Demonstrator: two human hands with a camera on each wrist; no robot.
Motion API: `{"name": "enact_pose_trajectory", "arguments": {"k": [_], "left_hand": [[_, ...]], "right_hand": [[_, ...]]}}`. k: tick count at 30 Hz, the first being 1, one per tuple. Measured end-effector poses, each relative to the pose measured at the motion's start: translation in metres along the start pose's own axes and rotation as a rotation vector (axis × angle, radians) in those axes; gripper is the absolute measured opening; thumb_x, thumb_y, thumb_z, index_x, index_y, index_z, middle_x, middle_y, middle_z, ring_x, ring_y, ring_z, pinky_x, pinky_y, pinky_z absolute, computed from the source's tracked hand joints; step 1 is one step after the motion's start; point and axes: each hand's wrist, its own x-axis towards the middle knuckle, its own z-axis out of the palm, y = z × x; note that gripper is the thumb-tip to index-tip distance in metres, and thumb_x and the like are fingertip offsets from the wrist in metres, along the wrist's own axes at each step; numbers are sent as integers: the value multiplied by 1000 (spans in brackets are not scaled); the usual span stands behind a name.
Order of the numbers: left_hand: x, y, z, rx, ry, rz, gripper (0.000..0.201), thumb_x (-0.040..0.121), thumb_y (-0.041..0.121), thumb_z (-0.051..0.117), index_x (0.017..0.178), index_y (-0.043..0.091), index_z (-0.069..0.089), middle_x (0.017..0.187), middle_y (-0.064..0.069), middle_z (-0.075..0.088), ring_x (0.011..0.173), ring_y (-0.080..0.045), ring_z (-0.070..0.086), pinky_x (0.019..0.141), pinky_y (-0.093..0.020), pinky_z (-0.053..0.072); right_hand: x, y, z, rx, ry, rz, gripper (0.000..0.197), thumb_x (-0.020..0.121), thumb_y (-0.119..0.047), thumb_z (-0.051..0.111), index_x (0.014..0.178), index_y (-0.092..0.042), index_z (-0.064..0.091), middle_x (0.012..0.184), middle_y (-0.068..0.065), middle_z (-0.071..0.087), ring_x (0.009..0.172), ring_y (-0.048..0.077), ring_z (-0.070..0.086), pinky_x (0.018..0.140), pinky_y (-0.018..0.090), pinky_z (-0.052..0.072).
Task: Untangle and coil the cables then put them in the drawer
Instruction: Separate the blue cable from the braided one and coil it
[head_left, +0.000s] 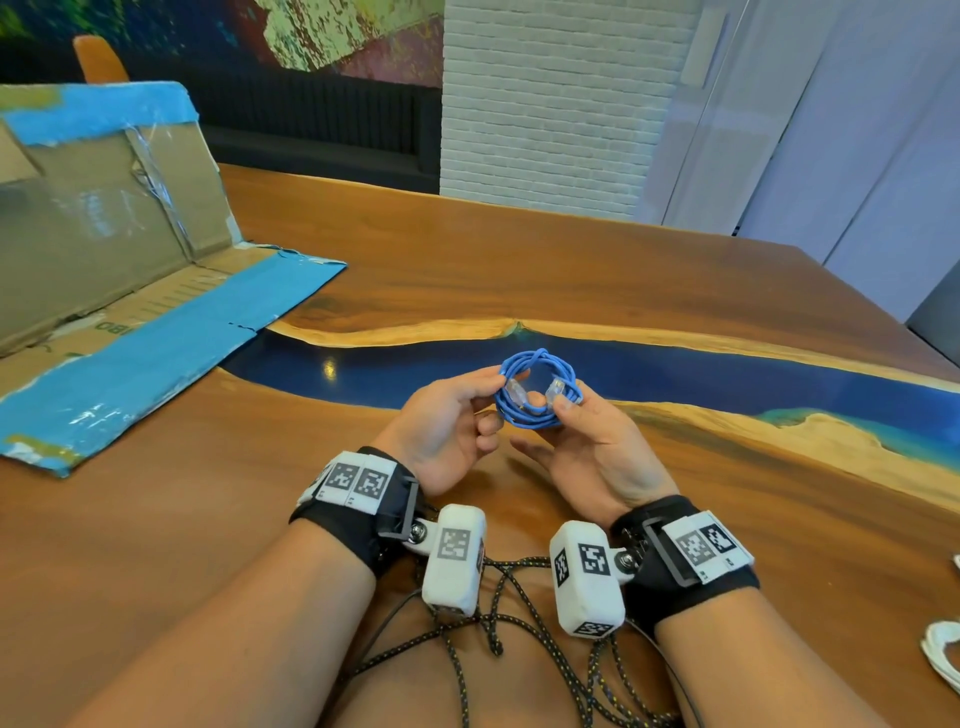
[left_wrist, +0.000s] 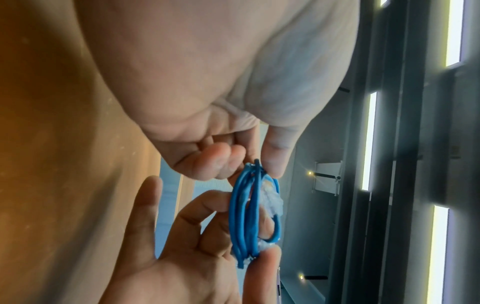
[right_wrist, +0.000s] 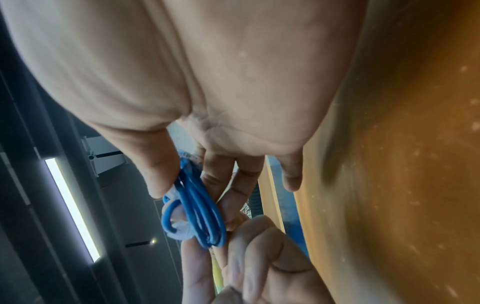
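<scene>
A blue network cable (head_left: 537, 387), wound into a small coil with two clear plugs inside the loop, is held up above the table between both hands. My left hand (head_left: 496, 384) pinches the coil's left side between thumb and fingers. My right hand (head_left: 571, 397) pinches its right side, thumb on the nearer plug. The left wrist view shows the coil (left_wrist: 246, 216) edge-on, my left fingertips (left_wrist: 272, 164) on one end. In the right wrist view the coil (right_wrist: 197, 209) sits under my right thumb. A tangled black braided cable (head_left: 519, 623) lies on the table under my wrists.
An opened cardboard box (head_left: 130, 260) edged with blue tape lies at the left, its flap flat on the wooden table (head_left: 519, 270). A white cable (head_left: 943, 649) shows at the right edge. A blue resin strip (head_left: 701, 374) crosses the table beyond my hands.
</scene>
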Motion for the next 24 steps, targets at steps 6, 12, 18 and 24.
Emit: {"name": "enact_pose_trajectory", "arguments": {"k": [6, 12, 18, 24], "left_hand": [[2, -3, -3, -33, -8, -29, 26, 102, 16, 53, 110, 9, 77, 84, -5, 61, 60, -11, 39, 50, -21, 39], [4, 2, -6, 12, 74, 17, 24, 102, 17, 54, 121, 11, 68, 83, -2, 64, 55, -10, 46, 51, -22, 38], [4, 2, -10, 45, 60, 8, 34, 103, 22, 55, 131, 7, 67, 96, -3, 70, 61, -12, 46, 53, -24, 39], [6, -2, -17, 67, 77, -40, 31, 101, 29, 58, 123, 15, 75, 110, -5, 73, 64, -12, 48, 62, -26, 38]], "right_hand": [[1, 1, 5, 0, 49, 19, 19, 93, -13, 63, 111, -11, 59, 92, 9, 67, 92, 28, 62, 94, 48, 40], [5, 6, 6, -139, 175, -26, 13, 98, -8, 58, 110, -12, 58, 101, 9, 76, 92, 21, 70, 85, 41, 52], [6, 1, 5, -117, 216, -35, 15, 98, -4, 58, 112, -9, 62, 105, 13, 74, 95, 23, 72, 87, 42, 57], [4, -33, 9, -98, 290, -152, 10, 99, -4, 58, 104, -10, 64, 95, 8, 73, 88, 23, 69, 79, 37, 59]]}}
